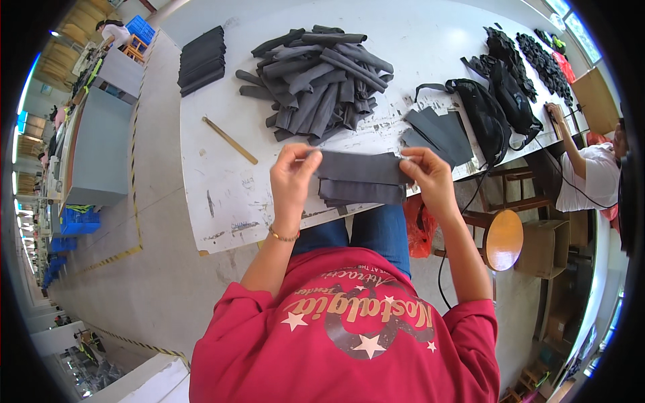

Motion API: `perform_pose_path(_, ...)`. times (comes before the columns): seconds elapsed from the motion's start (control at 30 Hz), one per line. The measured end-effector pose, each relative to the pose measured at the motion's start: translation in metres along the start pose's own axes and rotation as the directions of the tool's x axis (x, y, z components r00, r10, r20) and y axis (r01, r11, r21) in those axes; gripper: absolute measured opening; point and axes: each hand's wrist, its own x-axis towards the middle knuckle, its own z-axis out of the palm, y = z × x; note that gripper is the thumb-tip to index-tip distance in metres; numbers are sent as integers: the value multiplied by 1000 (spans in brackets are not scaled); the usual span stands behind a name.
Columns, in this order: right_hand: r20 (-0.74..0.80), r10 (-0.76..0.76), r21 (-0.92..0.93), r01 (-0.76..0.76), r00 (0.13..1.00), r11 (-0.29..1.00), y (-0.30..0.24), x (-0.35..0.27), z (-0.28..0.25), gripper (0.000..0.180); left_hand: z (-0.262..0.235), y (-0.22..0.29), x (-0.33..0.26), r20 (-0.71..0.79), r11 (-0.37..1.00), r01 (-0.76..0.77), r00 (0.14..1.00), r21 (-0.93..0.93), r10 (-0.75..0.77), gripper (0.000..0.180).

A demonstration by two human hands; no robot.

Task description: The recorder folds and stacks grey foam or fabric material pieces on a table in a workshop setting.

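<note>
Scuffed white table. Left of it: smooth grey floor, boxy grey bench. Right of it: round brown wooden stool; farther off, bright paned window.

Heap blocks ahead; room left (past stick)

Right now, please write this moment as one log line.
left fingers: pinch left end of dark strip; right fingers: pinch its right end; nearer body: stacked dark pieces; beyond: heaped grey pieces
</note>
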Motion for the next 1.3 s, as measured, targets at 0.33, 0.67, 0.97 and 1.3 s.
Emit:
perform_pose_path(0.33,-99,-239,-665,114,966,738,74,-30,7,31,8,-56,-40,-35,821,-155,978,550,208,19)
perform_pose_path(0.67,20,-543,-932,212,839,293,78,55,-65,24,36,-58,116,147,644,-328,936,691,319,22)
perform_pose_path(0.97,431,-416,-831,174,801,-528,125,61,-61,18,26,-65,144,152,730,-111,988,674,10,20)
perform_pose_path(1.3,397,-391,-918,351,830,-186,101,56,-64,10,25,1,82,295,874,312,933,-374,-207,26)
